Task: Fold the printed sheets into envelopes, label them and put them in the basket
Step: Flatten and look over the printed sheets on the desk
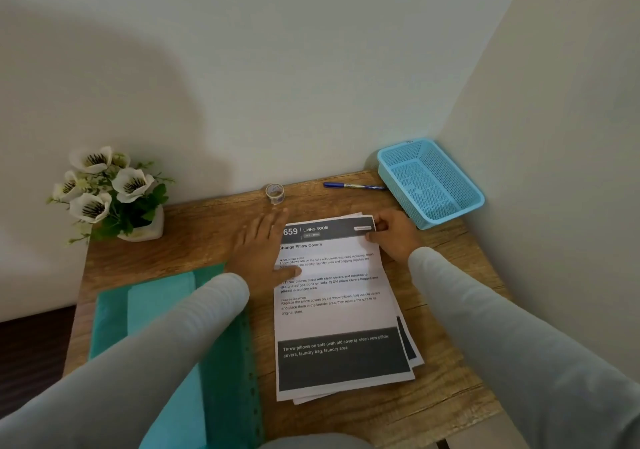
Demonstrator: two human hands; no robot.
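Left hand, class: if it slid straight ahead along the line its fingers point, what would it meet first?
Most likely the tape roll, which stands just beyond the left hand in that line, though depth is hard to judge.

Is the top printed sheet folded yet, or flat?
Flat, unfolded: the top printed sheet lies full length on the stack, header to footer showing. The right hand pinches its far right corner.

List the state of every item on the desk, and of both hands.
printed sheets: unfolded, flat, loosely stacked.
left hand: fingers straight, resting on the stack's left edge.
right hand: pinching the top sheet's far right corner.
basket: empty.
pen: lying flat, untouched.
tape roll: untouched.
green folder: lying flat.
flower pot: upright.
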